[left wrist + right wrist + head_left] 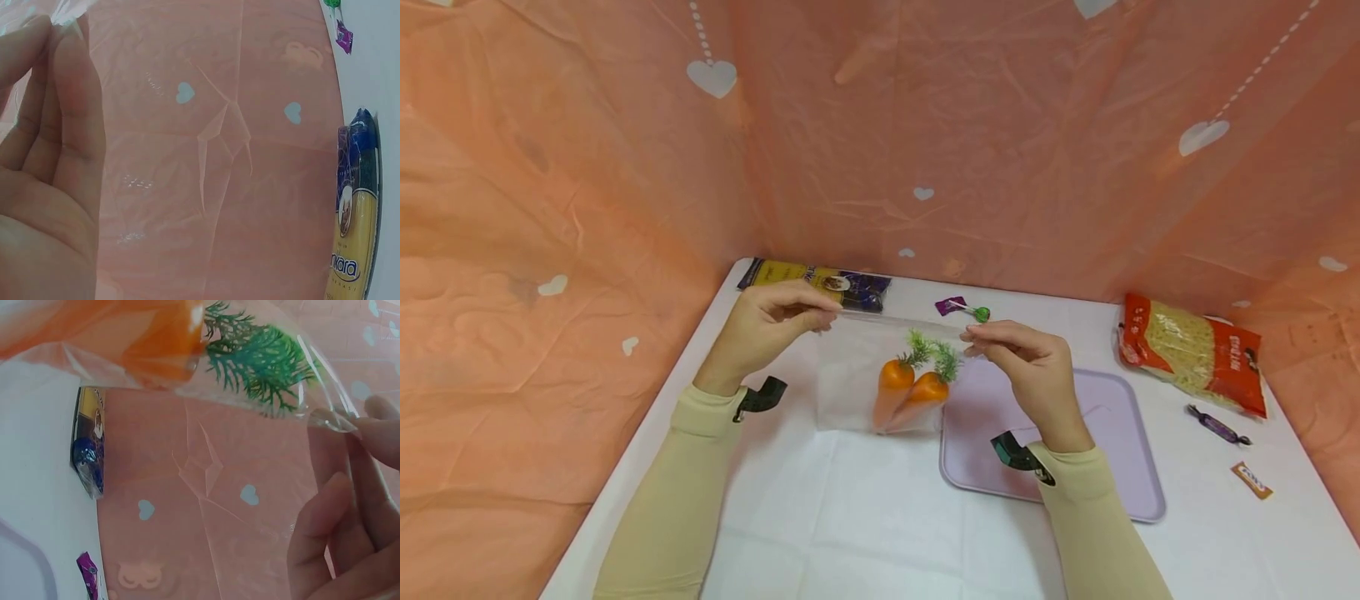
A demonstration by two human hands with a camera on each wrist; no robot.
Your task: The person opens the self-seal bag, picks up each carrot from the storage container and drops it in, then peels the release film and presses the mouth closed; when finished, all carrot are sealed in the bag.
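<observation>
A clear plastic bag (846, 375) hangs between my two hands above the table, its upper edge stretched out. Two orange carrots (895, 377) with green frilly tops lie inside, toward the bag's right side. My left hand (775, 325) pinches the upper left corner between thumb and fingers. At the upper right corner, my right hand (1030, 367) pinches the plastic the same way. Close up in the right wrist view, a carrot's green top (262, 369) shows through the film beside the right hand (350, 506). The left wrist view shows the left hand (50, 137) gripping a bit of film.
A lilac tray (1120, 450) lies under my right forearm. Along the back are a yellow and blue pasta pack (812, 279), a purple sweet (951, 306) and a green lollipop (981, 314). A red pasta bag (1195, 350) and two wrapped sweets (1219, 425) lie at right.
</observation>
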